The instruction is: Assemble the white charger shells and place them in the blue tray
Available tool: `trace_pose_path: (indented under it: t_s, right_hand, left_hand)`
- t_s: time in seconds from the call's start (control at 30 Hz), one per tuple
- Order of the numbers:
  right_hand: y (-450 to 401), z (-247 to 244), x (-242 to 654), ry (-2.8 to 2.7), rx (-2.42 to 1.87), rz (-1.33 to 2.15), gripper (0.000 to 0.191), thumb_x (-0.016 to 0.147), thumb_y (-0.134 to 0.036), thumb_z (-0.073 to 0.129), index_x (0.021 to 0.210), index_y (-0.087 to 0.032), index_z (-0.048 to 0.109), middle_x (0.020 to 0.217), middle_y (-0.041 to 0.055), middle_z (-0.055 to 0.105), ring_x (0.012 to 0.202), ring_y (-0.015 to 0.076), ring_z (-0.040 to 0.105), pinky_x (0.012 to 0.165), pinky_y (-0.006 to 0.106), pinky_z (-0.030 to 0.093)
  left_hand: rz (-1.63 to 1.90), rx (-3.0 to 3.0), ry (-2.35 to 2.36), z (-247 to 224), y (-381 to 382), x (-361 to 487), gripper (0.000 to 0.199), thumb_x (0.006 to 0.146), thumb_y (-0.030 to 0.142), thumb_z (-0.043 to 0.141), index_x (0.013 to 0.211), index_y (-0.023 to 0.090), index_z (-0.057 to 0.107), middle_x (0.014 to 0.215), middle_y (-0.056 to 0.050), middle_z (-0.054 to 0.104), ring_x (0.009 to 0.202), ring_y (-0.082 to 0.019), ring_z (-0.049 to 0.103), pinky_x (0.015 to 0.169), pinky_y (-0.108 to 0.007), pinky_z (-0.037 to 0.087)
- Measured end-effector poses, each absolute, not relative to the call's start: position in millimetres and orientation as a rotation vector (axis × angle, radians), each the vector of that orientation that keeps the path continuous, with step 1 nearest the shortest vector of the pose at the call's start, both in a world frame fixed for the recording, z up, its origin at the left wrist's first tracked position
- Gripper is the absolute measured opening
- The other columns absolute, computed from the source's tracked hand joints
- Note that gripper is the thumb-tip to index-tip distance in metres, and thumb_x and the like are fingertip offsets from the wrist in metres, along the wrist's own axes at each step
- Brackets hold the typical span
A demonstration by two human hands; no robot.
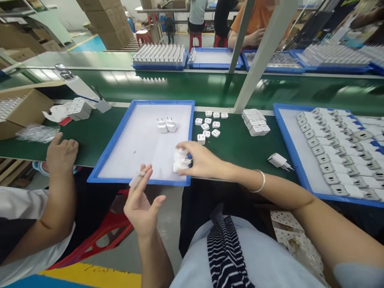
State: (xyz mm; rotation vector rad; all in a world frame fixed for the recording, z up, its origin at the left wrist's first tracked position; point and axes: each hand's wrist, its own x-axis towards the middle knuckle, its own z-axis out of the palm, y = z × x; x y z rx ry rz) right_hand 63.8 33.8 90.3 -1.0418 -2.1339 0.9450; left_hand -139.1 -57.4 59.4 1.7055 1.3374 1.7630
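Note:
At the front right corner of a blue-rimmed tray (192, 132), my right hand (204, 161) curls its fingers and thumb around a small group of white plug adapters (180, 161). The hand partly covers them, and their metal pins point right. My left hand (143, 206) is raised before the tray's front edge, palm up, thumb apart from the fingers. A white covering or small white piece (137, 179) shows at one fingertip; I cannot tell which. Two more plug adapters (167, 125) stand pins up farther back in the tray.
Small white caps (207, 126) lie right of the tray, beside a block of white pieces (255, 122). A single plug adapter (279, 161) lies near another tray (303, 170) with rows of adapters. A co-worker's hand (61, 154) rests at left. A metal post (264, 56) rises behind.

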Motion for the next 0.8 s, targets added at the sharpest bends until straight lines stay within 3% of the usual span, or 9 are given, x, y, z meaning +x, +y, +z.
trace_pose_path:
  t_s: [0.17, 0.27, 0.43, 0.63, 0.8]
  right_hand:
    - [31, 86, 34, -2.578, -1.05, 0.591, 0.038, 0.08, -0.011, 0.062, 0.117, -0.007, 0.057, 0.111, 0.0184, 0.058, 0.103, 0.0308, 0.057, 0.085, 0.042, 0.049]
    - [30, 85, 31, -2.587, -1.094, 0.637, 0.042, 0.081, -0.01, 0.062, 0.122, -0.011, 0.056, 0.114, 0.0161, 0.055, 0.106, 0.0292, 0.055, 0.085, 0.039, 0.05]
    - [20, 90, 52, -2.503, -1.064, 0.844, 0.06, 0.08, -0.028, 0.075, 0.134, -0.015, 0.051, 0.118, 0.0133, 0.054, 0.109, 0.0291, 0.055, 0.093, 0.042, 0.049]
    - [0, 113, 152, -2.215, -1.119, 0.95, 0.053, 0.086, -0.037, 0.07, 0.135, -0.02, 0.053, 0.127, 0.0106, 0.055, 0.117, 0.0233, 0.056, 0.1, 0.037, 0.048]
    - [37, 117, 287, -1.857, -1.795, 0.715, 0.04, 0.085, -0.031, 0.072, 0.123, -0.024, 0.064, 0.128, 0.0051, 0.062, 0.111, 0.0186, 0.062, 0.093, 0.029, 0.053]
  left_hand:
    - [1.68, 1.536, 1.465, 41, -62, -136, 0.051, 0.076, 0.024, 0.079, 0.126, 0.026, 0.066, 0.133, -0.006, 0.065, 0.133, -0.03, 0.053, 0.116, -0.048, 0.041]
    - [1.565, 1.451, 1.593, 37, -53, -129, 0.047, 0.082, 0.029, 0.073, 0.128, 0.025, 0.064, 0.138, -0.007, 0.06, 0.134, -0.028, 0.052, 0.115, -0.044, 0.042]
    - [1.498, 1.459, 1.651, 39, -35, -117, 0.044, 0.089, 0.035, 0.064, 0.131, 0.024, 0.062, 0.141, -0.009, 0.059, 0.134, -0.027, 0.052, 0.117, -0.043, 0.039]
    - [1.322, 1.517, 1.722, 42, -8, -122, 0.045, 0.089, 0.047, 0.056, 0.125, 0.022, 0.065, 0.138, -0.008, 0.061, 0.134, -0.029, 0.051, 0.117, -0.046, 0.036]
    - [0.799, 1.705, 1.916, 63, 33, -123, 0.038, 0.086, 0.048, 0.052, 0.106, 0.025, 0.073, 0.124, -0.006, 0.069, 0.128, -0.036, 0.055, 0.11, -0.057, 0.04]
